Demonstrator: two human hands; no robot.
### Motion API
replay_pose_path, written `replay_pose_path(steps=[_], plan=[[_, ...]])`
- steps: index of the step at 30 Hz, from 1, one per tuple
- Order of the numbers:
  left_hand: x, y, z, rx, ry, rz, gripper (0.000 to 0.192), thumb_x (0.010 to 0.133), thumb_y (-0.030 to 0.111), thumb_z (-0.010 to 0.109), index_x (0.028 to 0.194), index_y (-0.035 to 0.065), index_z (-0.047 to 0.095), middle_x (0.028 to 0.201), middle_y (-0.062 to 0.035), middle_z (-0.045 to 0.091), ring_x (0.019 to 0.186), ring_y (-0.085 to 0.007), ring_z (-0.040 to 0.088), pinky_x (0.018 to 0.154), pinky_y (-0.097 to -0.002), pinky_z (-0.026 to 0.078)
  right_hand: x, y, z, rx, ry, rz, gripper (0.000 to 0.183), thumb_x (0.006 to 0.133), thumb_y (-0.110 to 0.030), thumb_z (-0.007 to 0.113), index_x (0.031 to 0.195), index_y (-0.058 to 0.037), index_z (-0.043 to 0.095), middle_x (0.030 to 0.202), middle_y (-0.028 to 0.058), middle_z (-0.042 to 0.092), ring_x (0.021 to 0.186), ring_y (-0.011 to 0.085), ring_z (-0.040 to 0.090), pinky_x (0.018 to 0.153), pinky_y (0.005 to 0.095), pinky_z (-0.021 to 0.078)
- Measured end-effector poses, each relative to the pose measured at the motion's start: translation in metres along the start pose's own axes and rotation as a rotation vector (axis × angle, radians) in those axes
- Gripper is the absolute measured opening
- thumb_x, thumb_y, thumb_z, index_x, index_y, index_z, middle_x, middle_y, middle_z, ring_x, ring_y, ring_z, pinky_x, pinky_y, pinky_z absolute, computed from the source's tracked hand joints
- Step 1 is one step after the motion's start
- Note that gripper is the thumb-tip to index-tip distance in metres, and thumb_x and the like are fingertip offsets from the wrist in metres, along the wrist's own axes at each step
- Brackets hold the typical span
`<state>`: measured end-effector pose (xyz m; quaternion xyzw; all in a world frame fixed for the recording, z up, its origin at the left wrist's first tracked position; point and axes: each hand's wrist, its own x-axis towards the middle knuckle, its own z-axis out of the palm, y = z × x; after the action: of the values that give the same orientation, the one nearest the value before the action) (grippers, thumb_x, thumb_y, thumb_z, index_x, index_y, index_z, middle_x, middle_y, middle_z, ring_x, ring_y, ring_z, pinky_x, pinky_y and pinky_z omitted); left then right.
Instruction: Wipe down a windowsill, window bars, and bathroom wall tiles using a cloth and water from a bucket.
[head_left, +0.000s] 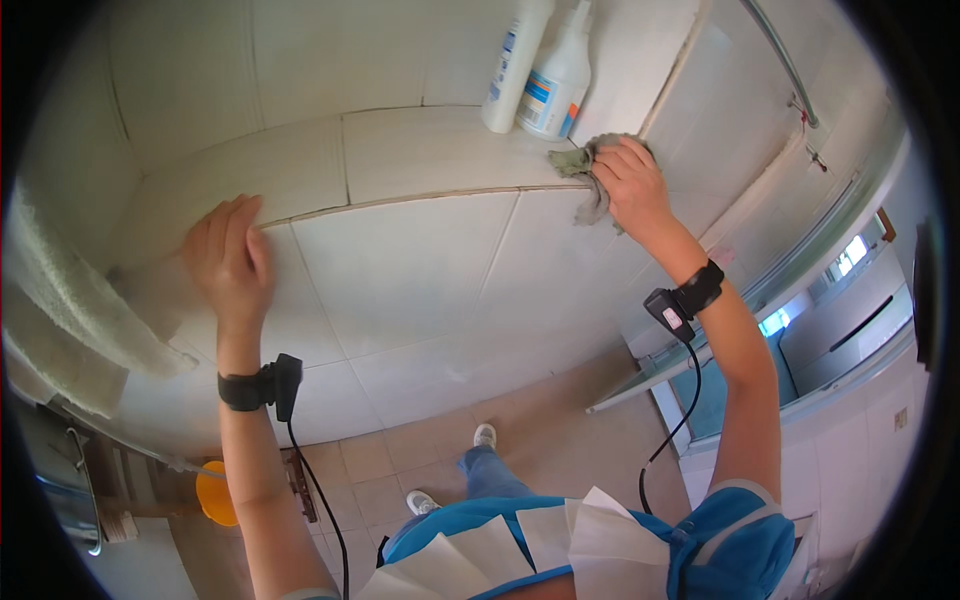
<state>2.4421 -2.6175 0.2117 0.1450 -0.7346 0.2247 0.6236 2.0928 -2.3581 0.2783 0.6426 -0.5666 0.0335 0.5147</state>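
My right hand (634, 184) presses a crumpled grey-green cloth (574, 163) against the right end of a white tiled ledge (420, 154), where it meets the side wall. Part of the cloth hangs over the ledge's edge. My left hand (230, 259) is empty and rests at the ledge's edge on the left, its fingers near together and the thumb a little apart. Just left of the cloth, two white plastic bottles stand on the ledge: a slim one (514, 71) and a wider one (555, 86) with a blue and orange label. Each wrist wears a black strap with a cabled device.
White towels (82, 300) hang at the left, above a metal vessel (67, 480). An orange-yellow container (217, 493) is low at the left. A metal bar (784, 56) is fixed to the right wall, and a glass shower panel (637, 382) edge lies below it. The floor is tiled.
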Motion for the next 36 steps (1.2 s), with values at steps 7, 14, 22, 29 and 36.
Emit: replay_pose_path(steps=[7, 14, 22, 29, 36], plan=[[-0.001, 0.000, -0.005, 0.047, 0.026, -0.015, 0.019, 0.076, 0.008, 0.052, 0.093, 0.0086, 0.062, 0.093, -0.0067, 0.062, 0.086, -0.0252, 0.056, 0.078, -0.0360, 0.039, 0.027, -0.046, 0.013, 0.709, 0.014, 0.407, 0.021, 0.076, -0.002, 0.050, 0.095, 0.0003, 0.060, 0.091, 0.0126, 0.059, 0.089, 0.0296, 0.054, 0.088, 0.0331, 0.0410], [0.007, 0.007, 0.001, 0.029, 0.064, -0.022, 0.016, 0.076, 0.009, 0.054, 0.089, 0.0095, 0.062, 0.090, -0.0050, 0.062, 0.083, -0.0234, 0.056, 0.077, -0.0351, 0.038, 0.079, -0.060, 0.017, 0.844, -0.155, 0.410, 0.031, 0.085, -0.025, 0.050, 0.104, -0.0013, 0.055, 0.095, 0.0141, 0.057, 0.086, 0.0292, 0.054, 0.077, 0.0334, 0.0427], [0.001, -0.001, -0.003, -0.033, 0.016, -0.079, 0.017, 0.076, 0.006, 0.052, 0.088, 0.0092, 0.063, 0.091, -0.0057, 0.063, 0.086, -0.0243, 0.056, 0.080, -0.0354, 0.038, 0.143, -0.127, 0.010, 1.070, -0.282, 0.098, 0.025, 0.085, -0.014, 0.042, 0.104, -0.0016, 0.052, 0.096, 0.0150, 0.055, 0.086, 0.0320, 0.053, 0.078, 0.0389, 0.0428], [0.002, 0.003, -0.001, -0.031, 0.019, -0.055, 0.018, 0.076, 0.008, 0.052, 0.091, 0.0095, 0.062, 0.091, -0.0059, 0.062, 0.087, -0.0253, 0.056, 0.080, -0.0366, 0.038, 0.144, -0.087, 0.045, 0.945, -0.432, 0.126, 0.037, 0.088, -0.023, 0.040, 0.117, -0.0016, 0.048, 0.117, 0.0187, 0.050, 0.107, 0.0336, 0.047, 0.092, 0.0358, 0.0375], [-0.002, 0.000, 0.004, -0.021, 0.043, -0.043, 0.018, 0.076, 0.011, 0.054, 0.092, 0.0098, 0.062, 0.092, -0.0050, 0.061, 0.088, -0.0235, 0.055, 0.081, -0.0359, 0.037, 0.157, -0.079, 0.067, 0.892, -0.501, 0.307, 0.051, 0.088, -0.030, 0.037, 0.126, 0.0046, 0.040, 0.131, 0.0201, 0.040, 0.122, 0.0318, 0.037, 0.102, 0.0338, 0.0282]])
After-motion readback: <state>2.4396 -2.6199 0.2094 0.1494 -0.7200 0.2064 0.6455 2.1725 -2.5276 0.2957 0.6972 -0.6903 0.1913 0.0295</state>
